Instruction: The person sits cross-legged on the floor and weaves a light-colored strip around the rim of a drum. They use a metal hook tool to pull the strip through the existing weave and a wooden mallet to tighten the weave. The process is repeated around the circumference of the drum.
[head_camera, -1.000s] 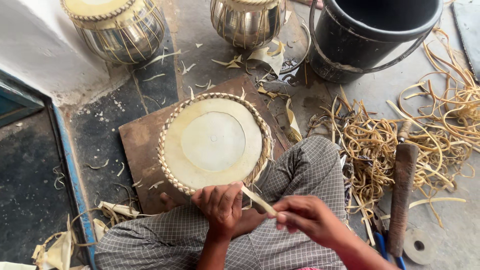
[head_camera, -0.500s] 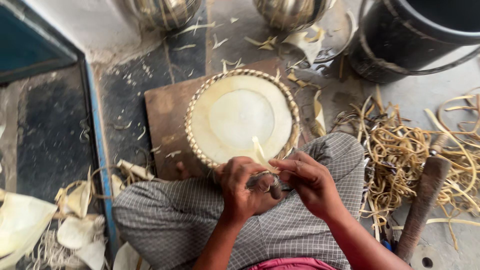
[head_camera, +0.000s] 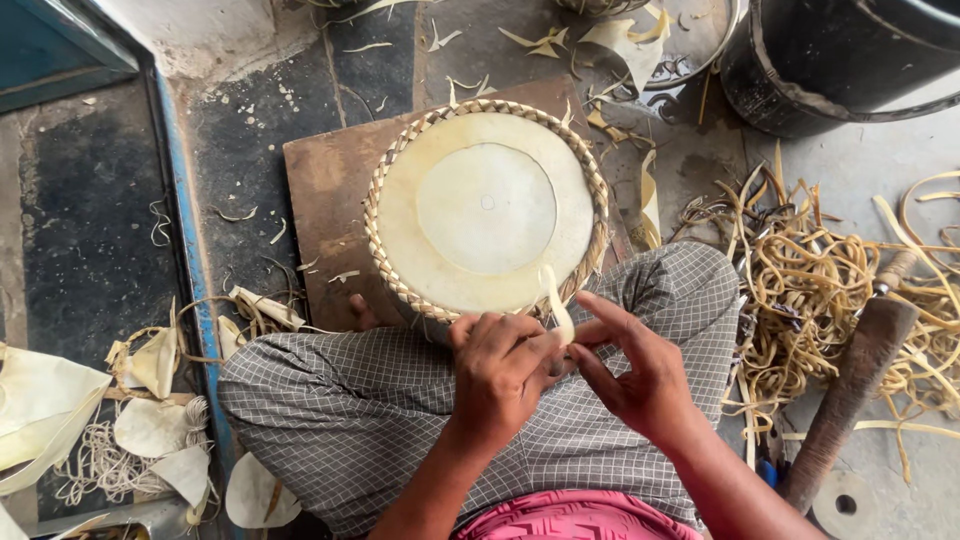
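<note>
A round drum head (head_camera: 486, 208) with a pale skin and a braided rawhide rim rests on a brown wooden board (head_camera: 325, 190) between my knees. My left hand (head_camera: 500, 375) is closed at the drum's near rim. It pinches a pale rawhide strip (head_camera: 556, 300) that sticks up over the skin. My right hand (head_camera: 630, 370) sits just to the right, fingers touching the same strip near its base. My legs in grey checked cloth (head_camera: 350, 410) are folded under both hands.
A heap of curly yellowish rawhide strips (head_camera: 830, 300) lies to the right, with a wooden-handled tool (head_camera: 850, 390) on it. A black bucket (head_camera: 840, 60) stands at the back right. Pale hide scraps (head_camera: 150, 420) lie at the left beyond a blue frame edge (head_camera: 190, 280).
The view has tilted down and closer, so the metal drum shells at the back left the frame. Both hands stayed at the near rim, and the strip now stands more upright.
</note>
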